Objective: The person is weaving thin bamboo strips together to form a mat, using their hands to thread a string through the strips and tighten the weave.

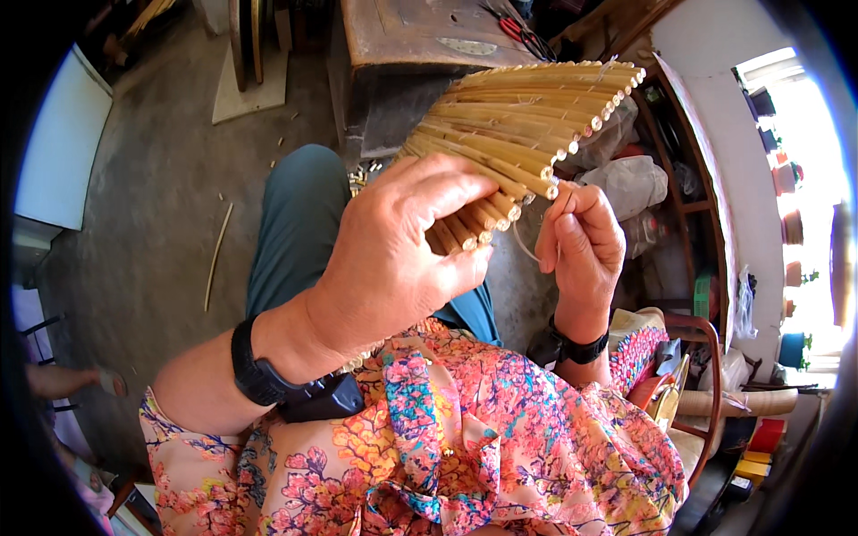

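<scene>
A mat of thin yellow reed stalks (509,116), bound side by side and curved round, is held up before me, with the pale cut ends of the stalks toward my right. My left hand (402,232) is wrapped round its near edge, thumb below and fingers over the top. Beside the cut ends, my right hand (585,237) has its fingers pinched together. A thin pale cord (523,243) loops between the reeds and these right fingers, and they appear closed on it. My left palm and the inner side of the mat are hidden.
Behind the mat stands a worn wooden table (402,31) with red-handled scissors (514,29) on it. Plastic bags (630,183) fill a shelf at right. A chair (715,384) stands near my right elbow. One loose stalk (217,259) and several short offcuts lie on the floor.
</scene>
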